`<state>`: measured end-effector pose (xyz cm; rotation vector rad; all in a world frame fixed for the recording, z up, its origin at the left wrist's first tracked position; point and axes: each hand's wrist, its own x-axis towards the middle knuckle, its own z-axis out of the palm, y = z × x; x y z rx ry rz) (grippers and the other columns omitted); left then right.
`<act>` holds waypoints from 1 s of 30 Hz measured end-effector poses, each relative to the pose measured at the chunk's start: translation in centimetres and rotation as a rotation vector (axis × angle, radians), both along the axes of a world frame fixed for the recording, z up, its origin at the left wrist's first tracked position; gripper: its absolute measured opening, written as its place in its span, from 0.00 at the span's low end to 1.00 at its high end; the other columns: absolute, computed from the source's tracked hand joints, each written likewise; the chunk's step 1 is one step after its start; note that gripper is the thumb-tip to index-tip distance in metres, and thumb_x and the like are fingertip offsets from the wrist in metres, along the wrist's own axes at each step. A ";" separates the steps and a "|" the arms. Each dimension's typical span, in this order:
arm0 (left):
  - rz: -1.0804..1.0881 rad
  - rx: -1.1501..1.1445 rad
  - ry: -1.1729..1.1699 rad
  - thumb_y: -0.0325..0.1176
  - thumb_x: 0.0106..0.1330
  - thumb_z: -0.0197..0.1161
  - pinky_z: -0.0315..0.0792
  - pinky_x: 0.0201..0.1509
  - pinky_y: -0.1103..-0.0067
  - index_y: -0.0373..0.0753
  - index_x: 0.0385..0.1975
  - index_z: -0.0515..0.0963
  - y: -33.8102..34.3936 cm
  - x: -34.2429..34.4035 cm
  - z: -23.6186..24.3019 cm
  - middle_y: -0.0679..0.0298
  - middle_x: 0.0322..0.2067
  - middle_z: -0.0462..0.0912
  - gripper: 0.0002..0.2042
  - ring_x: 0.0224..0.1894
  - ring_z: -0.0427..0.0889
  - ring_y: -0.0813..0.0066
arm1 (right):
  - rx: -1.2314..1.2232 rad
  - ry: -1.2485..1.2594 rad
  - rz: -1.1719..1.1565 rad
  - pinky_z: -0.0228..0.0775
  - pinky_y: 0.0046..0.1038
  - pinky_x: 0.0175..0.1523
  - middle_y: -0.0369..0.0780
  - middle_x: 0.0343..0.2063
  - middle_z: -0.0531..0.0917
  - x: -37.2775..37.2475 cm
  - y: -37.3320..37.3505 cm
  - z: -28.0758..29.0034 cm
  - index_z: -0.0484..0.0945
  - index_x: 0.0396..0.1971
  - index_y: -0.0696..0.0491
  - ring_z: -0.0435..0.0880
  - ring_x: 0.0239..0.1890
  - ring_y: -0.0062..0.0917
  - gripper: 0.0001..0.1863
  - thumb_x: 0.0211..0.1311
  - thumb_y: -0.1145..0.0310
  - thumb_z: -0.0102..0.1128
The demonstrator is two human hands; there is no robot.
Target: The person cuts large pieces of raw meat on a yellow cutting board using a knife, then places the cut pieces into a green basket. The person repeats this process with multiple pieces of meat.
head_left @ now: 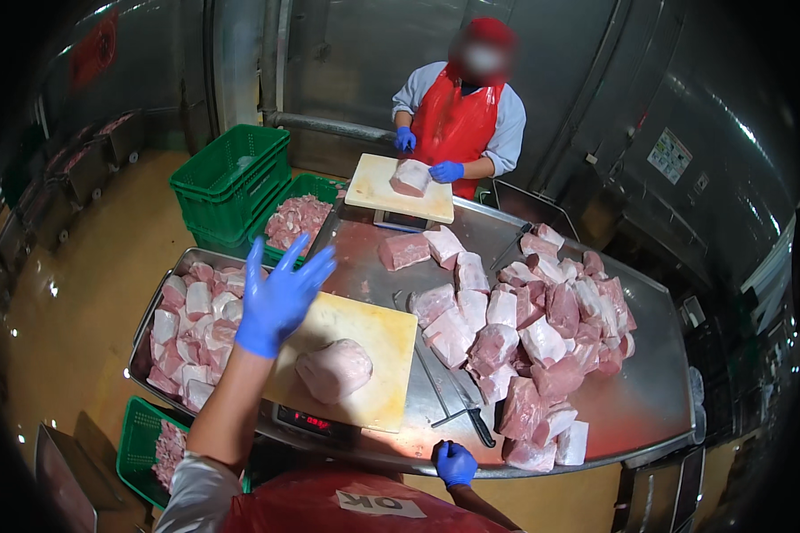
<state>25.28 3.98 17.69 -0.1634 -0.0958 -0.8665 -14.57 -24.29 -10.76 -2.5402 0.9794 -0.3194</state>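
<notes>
My left hand (284, 298), in a blue glove, is raised with its fingers spread over the left edge of a pale cutting board (384, 355). It holds nothing. On that board sits a rounded piece of raw meat (334, 370); a scale with a lit red display (304, 421) shows under the board's near edge. My right hand (455, 464), also gloved in blue, is closed at the near edge of the metal table. Whatever its curled fingers grip is hidden. Close by lie a black-handled knife (482, 428) and a thin metal rod (429, 377).
Many cut meat blocks (560, 311) cover the table's right half. Left of the board stands a metal tub (187, 338) of meat pieces. Green crates (231, 169) are stacked beyond it; another green crate (138, 444) is lower left. Opposite, a co-worker (458, 124) handles meat on a second board (373, 191).
</notes>
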 end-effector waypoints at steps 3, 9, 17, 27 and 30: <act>-0.010 -0.014 -0.324 0.72 0.74 0.49 0.80 0.65 0.50 0.49 0.82 0.54 -5.2 -1.3 6.8 0.39 0.79 0.55 0.44 0.77 0.64 0.37 | 0.048 0.083 -0.032 0.80 0.51 0.42 0.48 0.30 0.88 0.0 0.2 0.9 0.85 0.25 0.50 0.88 0.33 0.51 0.25 0.73 0.47 0.51; -0.147 -0.139 -0.520 0.75 0.72 0.47 0.77 0.65 0.40 0.45 0.83 0.51 -9.4 -3.1 11.7 0.35 0.79 0.52 0.49 0.77 0.60 0.28 | 0.106 0.106 -0.020 0.79 0.50 0.46 0.48 0.33 0.89 0.1 0.3 1.3 0.86 0.28 0.49 0.88 0.37 0.50 0.26 0.74 0.46 0.49; -0.185 -0.132 -0.515 0.75 0.73 0.45 0.75 0.68 0.41 0.41 0.82 0.54 -8.3 3.7 7.2 0.34 0.77 0.55 0.48 0.76 0.61 0.29 | 0.011 -0.011 0.061 0.78 0.49 0.41 0.47 0.29 0.87 0.4 0.4 1.3 0.82 0.24 0.50 0.87 0.34 0.49 0.24 0.75 0.50 0.48; -0.254 0.350 -0.379 0.63 0.82 0.44 0.62 0.81 0.54 0.20 0.73 0.61 -11.9 -2.7 5.0 0.36 0.71 0.69 0.43 0.72 0.72 0.39 | 0.205 -0.419 0.838 0.82 0.32 0.43 0.48 0.36 0.91 14.1 -2.1 36.4 0.86 0.59 0.51 0.92 0.35 0.32 0.17 0.73 0.73 0.63; -0.428 0.177 -0.422 0.64 0.81 0.44 0.65 0.80 0.55 0.21 0.70 0.65 -14.6 -5.2 3.4 0.37 0.67 0.74 0.43 0.71 0.74 0.41 | -0.129 -0.536 1.043 0.81 0.33 0.39 0.49 0.34 0.89 17.9 -2.1 43.6 0.83 0.66 0.47 0.91 0.33 0.38 0.23 0.73 0.76 0.61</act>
